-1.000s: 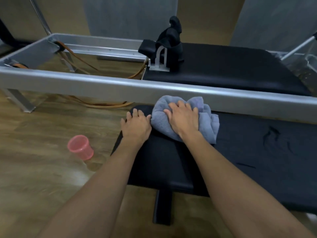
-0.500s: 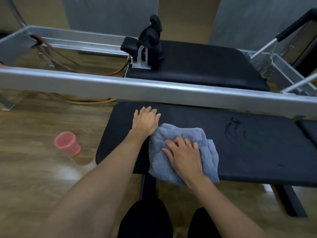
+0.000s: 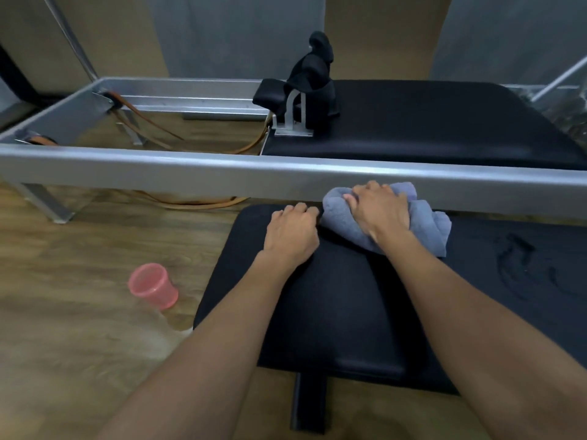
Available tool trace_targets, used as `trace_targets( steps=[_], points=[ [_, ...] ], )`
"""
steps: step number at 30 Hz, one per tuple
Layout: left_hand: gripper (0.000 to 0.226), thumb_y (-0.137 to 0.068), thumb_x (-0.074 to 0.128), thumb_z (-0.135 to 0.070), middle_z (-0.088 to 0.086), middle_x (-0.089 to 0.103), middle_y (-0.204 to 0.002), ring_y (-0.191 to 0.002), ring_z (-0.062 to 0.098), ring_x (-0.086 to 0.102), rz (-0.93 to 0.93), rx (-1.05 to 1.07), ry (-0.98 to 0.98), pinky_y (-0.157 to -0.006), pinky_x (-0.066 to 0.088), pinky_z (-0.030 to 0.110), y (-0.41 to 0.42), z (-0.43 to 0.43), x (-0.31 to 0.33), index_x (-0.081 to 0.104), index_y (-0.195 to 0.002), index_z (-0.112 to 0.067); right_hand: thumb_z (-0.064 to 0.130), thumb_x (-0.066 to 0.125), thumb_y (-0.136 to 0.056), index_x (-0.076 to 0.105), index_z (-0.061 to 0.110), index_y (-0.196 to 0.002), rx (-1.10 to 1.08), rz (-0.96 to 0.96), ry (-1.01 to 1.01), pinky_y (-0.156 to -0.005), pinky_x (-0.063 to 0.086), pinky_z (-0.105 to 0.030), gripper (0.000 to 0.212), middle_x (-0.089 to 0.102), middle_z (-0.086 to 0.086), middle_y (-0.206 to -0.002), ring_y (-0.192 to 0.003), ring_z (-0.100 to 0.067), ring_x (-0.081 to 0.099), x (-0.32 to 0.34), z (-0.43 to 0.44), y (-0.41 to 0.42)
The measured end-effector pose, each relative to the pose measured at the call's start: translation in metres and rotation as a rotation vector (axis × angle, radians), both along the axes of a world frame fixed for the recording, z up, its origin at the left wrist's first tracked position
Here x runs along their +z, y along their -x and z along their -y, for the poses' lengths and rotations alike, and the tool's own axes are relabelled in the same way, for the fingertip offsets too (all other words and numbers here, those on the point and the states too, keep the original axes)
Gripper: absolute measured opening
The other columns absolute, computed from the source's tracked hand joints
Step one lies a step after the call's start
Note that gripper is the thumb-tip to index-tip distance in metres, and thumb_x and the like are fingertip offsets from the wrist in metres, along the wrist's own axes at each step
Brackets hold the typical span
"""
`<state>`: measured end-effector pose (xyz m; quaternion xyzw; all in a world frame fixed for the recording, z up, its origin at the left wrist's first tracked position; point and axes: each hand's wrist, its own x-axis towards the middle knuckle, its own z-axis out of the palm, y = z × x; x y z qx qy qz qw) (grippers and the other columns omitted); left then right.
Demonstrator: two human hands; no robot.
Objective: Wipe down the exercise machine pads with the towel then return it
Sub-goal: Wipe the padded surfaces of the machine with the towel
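A pink translucent cup (image 3: 152, 285) is seen standing on the wooden floor (image 3: 63, 328), tilted slightly, to the left of the near black padding and well apart from the metal frame. A pale glare is reflected on the floor just beside the cup. Orange-brown cords (image 3: 149, 123) are run from a fitting at the far left corner of the frame, across the open space inside it; another length of cord (image 3: 190, 203) is laid on the floor beneath the near rail. A slanted metal leg (image 3: 44, 203) is set on the floor at the left. Grey curtain panels (image 3: 238, 33) are hung behind, with tan wall shown between them.
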<state>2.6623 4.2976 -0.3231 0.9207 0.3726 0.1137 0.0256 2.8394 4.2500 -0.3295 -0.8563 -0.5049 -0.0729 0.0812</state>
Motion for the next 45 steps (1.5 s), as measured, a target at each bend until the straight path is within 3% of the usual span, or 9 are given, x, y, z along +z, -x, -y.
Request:
trace_targets(
  steps=[5, 11, 18, 22, 32, 35, 40, 45],
  points=[
    [0.033, -0.099, 0.038, -0.029, 0.014, 0.063, -0.121, -0.11, 0.034, 0.057, -0.115, 0.051, 0.19, -0.093, 0.041, 0.042, -0.021, -0.024, 0.013, 0.062, -0.116, -0.015, 0.047, 0.034, -0.097, 0.062, 0.023, -0.11, 0.034, 0.028, -0.09, -0.081, 0.035, -0.045, 0.039, 0.062, -0.005, -0.118, -0.104, -0.027, 0.055, -0.003, 0.043, 0.024],
    [0.027, -0.096, 0.043, -0.023, 0.016, 0.062, -0.112, -0.103, 0.034, 0.059, -0.169, 0.101, 0.226, -0.089, 0.046, 0.042, -0.037, -0.013, 0.025, 0.059, -0.113, -0.009, 0.049, 0.038, -0.096, 0.06, 0.028, -0.091, 0.043, 0.006, -0.112, -0.076, 0.039, -0.042, 0.031, 0.063, 0.003, -0.099, -0.091, -0.02, 0.057, 0.005, 0.127, 0.067],
    [0.034, -0.101, 0.036, -0.024, 0.017, 0.064, -0.118, -0.106, 0.035, 0.058, -0.112, 0.035, 0.206, -0.093, 0.04, 0.042, -0.054, 0.01, 0.021, 0.062, -0.115, -0.008, 0.051, 0.037, -0.097, 0.062, 0.031, -0.095, 0.046, 0.03, -0.093, -0.069, 0.04, -0.038, 0.032, 0.061, 0.006, -0.091, -0.081, -0.018, 0.055, 0.002, 0.213, 0.095],
    [0.042, -0.102, 0.031, -0.033, 0.019, 0.061, -0.121, -0.113, 0.038, 0.054, -0.089, 0.072, 0.222, -0.103, 0.036, 0.051, -0.063, 0.009, 0.014, 0.06, -0.117, -0.007, 0.051, 0.037, -0.098, 0.062, 0.031, -0.096, 0.08, 0.025, -0.095, -0.068, 0.042, -0.039, 0.032, 0.061, 0.005, -0.092, -0.081, -0.018, 0.056, 0.005, 0.204, 0.074],
    [0.044, -0.102, 0.031, -0.035, 0.021, 0.06, -0.119, -0.111, 0.041, 0.053, -0.056, 0.091, 0.159, -0.102, 0.037, 0.054, -0.067, 0.001, -0.003, 0.06, -0.115, -0.005, 0.049, 0.032, -0.099, 0.063, 0.025, -0.105, 0.02, 0.009, -0.103, -0.073, 0.031, -0.042, 0.039, 0.064, -0.006, -0.108, -0.097, -0.028, 0.058, 0.002, 0.087, -0.038],
    [0.043, -0.102, 0.03, -0.035, 0.021, 0.061, -0.119, -0.111, 0.041, 0.053, -0.043, 0.097, 0.154, -0.102, 0.037, 0.054, -0.069, 0.0, -0.007, 0.061, -0.113, -0.006, 0.05, 0.029, -0.1, 0.061, 0.024, -0.114, -0.029, 0.004, -0.061, -0.078, 0.034, -0.044, 0.043, 0.062, -0.008, -0.115, -0.102, -0.03, 0.057, 0.0, 0.061, -0.058],
    [0.043, -0.102, 0.03, -0.035, 0.023, 0.06, -0.122, -0.113, 0.042, 0.053, -0.099, 0.116, 0.164, -0.107, 0.03, 0.056, -0.067, 0.006, -0.001, 0.06, -0.117, -0.008, 0.051, 0.031, -0.1, 0.057, 0.024, -0.12, 0.011, 0.032, -0.074, -0.086, 0.035, -0.046, 0.042, 0.058, -0.007, -0.126, -0.11, -0.03, 0.053, -0.001, 0.089, -0.041],
    [0.047, -0.103, 0.027, -0.037, 0.023, 0.058, -0.125, -0.118, 0.042, 0.05, -0.138, 0.13, 0.177, -0.11, 0.022, 0.06, -0.073, 0.016, -0.001, 0.059, -0.12, -0.007, 0.049, 0.038, -0.098, 0.062, 0.024, -0.107, 0.015, 0.016, -0.073, -0.082, 0.035, -0.045, 0.036, 0.062, -0.005, -0.113, -0.102, -0.026, 0.056, 0.006, 0.165, -0.011]
  ],
)
